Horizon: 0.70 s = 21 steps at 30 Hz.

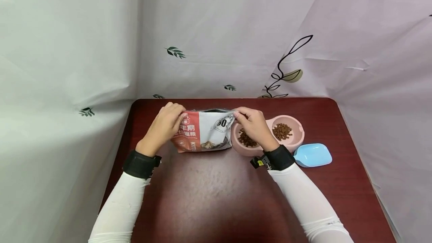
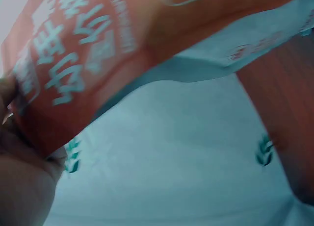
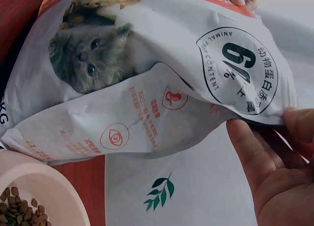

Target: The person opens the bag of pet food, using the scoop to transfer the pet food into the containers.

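A red and white cat food bag point(image 1: 212, 132) stands on the table between both hands, its top edge parted in a dark slit. My left hand point(image 1: 165, 125) grips the bag's top left corner, thumb in front. At the top right corner, my right hand point(image 1: 254, 125) pinches the edge between thumb and fingers. The right wrist view shows the bag's printed cat picture point(image 3: 91, 54) and the right thumb point(image 3: 300, 123) on its front. In the left wrist view, the red side of the bag point(image 2: 93, 54) fills the upper part, with the left hand point(image 2: 24, 172) at its corner.
Right of the bag, partly under my right forearm, sits a pink double bowl point(image 1: 297, 132) with brown kibble point(image 1: 282, 131) in both sides. A light blue scoop point(image 1: 314, 155) lies beside it. The dark red table point(image 1: 209, 190) backs onto a white patterned sheet point(image 1: 216, 40).
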Available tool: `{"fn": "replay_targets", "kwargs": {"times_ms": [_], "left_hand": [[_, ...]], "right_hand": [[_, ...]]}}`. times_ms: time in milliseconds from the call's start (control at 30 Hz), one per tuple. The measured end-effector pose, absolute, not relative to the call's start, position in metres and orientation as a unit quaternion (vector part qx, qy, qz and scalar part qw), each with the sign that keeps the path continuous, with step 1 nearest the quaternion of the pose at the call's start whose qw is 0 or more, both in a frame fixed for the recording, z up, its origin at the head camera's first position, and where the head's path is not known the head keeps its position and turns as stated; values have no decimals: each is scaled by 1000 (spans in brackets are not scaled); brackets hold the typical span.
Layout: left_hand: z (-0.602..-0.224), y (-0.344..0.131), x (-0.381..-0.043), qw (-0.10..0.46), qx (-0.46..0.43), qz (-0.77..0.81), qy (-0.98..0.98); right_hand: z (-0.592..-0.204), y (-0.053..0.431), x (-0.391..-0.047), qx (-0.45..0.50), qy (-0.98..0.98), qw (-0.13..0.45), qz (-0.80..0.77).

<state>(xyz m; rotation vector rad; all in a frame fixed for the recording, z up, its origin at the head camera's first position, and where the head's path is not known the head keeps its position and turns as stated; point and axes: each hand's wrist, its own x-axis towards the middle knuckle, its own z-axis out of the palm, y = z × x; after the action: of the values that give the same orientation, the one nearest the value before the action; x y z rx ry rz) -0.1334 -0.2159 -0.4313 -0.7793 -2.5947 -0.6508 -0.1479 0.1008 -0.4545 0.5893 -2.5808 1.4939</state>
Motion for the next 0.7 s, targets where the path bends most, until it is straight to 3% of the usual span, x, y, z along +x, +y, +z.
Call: {"fn": "replay_targets", "kwargs": {"times_ms": [267,533,700], "left_hand": [[-443,-215,-137,218,-270,-232,-909],[-444,-213,-140,227,-272,-231,-906],[-445,-213,-142,224,-275,-230,-907]], "right_hand": [[-454,103,-148,207,-855,56,472],[-446,98,-148,209,-826,14,523],[-437,95,-154,268,-834,69,478]]}}
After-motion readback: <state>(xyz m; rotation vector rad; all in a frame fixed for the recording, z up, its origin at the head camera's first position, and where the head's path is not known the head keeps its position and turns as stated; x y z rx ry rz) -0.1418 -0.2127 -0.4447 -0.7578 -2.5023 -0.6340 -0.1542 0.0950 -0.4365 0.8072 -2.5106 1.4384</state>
